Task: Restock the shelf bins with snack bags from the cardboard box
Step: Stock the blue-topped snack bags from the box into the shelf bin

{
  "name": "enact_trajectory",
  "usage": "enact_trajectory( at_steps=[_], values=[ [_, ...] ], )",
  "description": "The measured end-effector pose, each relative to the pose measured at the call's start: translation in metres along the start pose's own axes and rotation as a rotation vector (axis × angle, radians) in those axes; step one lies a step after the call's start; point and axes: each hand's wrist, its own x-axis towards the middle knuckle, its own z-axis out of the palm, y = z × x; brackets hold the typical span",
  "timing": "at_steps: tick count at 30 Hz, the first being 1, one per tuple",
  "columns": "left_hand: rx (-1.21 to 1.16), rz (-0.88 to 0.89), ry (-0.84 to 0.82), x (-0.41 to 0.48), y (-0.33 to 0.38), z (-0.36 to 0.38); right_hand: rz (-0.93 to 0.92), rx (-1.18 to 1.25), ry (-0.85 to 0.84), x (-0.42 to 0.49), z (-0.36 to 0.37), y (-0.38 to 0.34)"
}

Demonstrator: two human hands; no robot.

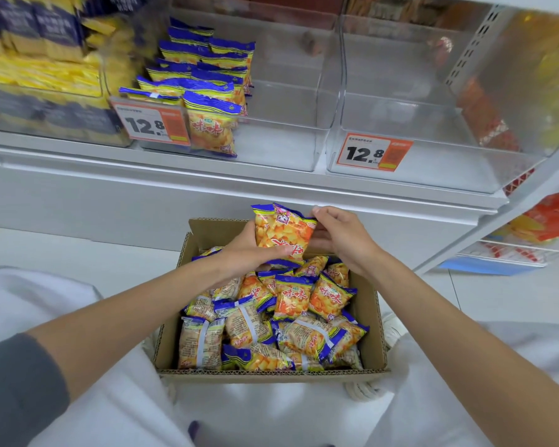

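two hands [252, 250] [339, 235] gripping crinkly bag [283, 230], seemingly foil

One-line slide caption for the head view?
Head view: left hand and right hand hold one snack bag over the cardboard box, below a partly stocked shelf bin and an empty bin.

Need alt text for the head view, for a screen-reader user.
The left hand and right hand hold one orange-and-blue snack bag above an open cardboard box full of similar bags. Ahead, a clear shelf bin holds a row of matching bags; the neighbouring bin on its right shows none.
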Motion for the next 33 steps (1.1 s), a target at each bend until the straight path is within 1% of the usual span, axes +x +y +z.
enact_trajectory(
  at_steps=[4,6,8,10,12,14,17,19,20,24,26,27,29,30,33],
  values=[
    [-0.036,0.039,0.028,-0.002,0.003,-0.002,0.008,0.014,-0.197,0.002,-0.013,-0.005],
    [-0.059,0.038,0.031,-0.003,0.005,-0.004,0.001,-0.151,-0.263,0.003,-0.014,-0.008],
    [-0.074,0.037,0.009,-0.004,0.006,-0.004,-0.060,-0.323,-0.243,0.004,-0.011,-0.008],
    [-0.110,0.034,-0.022,-0.005,0.006,-0.003,-0.109,-0.357,-0.173,0.005,-0.007,-0.008],
    [-0.177,0.043,-0.031,-0.006,0.008,-0.002,-0.081,-0.287,-0.105,0.003,-0.006,-0.007],
    [-0.251,0.061,-0.012,-0.007,0.011,-0.002,-0.012,-0.137,-0.087,0.001,-0.006,-0.008],
    [-0.310,0.083,0.027,-0.006,0.014,-0.003,0.060,0.063,-0.196,0.000,-0.006,-0.010],
    [-0.300,0.084,0.046,-0.004,0.013,-0.002,0.076,0.110,-0.267,-0.001,-0.003,-0.011],
    [-0.297,0.080,0.052,-0.003,0.013,-0.002,0.079,0.127,-0.268,0.000,-0.001,-0.009],
    [-0.351,0.102,0.045,-0.001,0.011,-0.004,0.053,0.136,-0.147,0.001,0.008,-0.003],
    [-0.371,0.096,0.046,-0.001,0.011,-0.006,0.044,0.054,-0.079,0.000,0.011,0.003],
    [-0.376,0.094,0.047,0.000,0.011,-0.007,0.037,-0.044,-0.057,0.000,0.013,0.005],
    [-0.372,0.087,0.059,0.000,0.010,-0.008,-0.011,-0.250,-0.063,-0.001,0.014,0.008],
    [-0.360,0.080,0.065,-0.001,0.011,-0.009,-0.037,-0.312,-0.068,-0.001,0.014,0.007],
    [-0.236,0.090,0.050,0.000,0.014,-0.014,-0.082,-0.380,-0.121,0.000,0.007,-0.001]
  ],
)
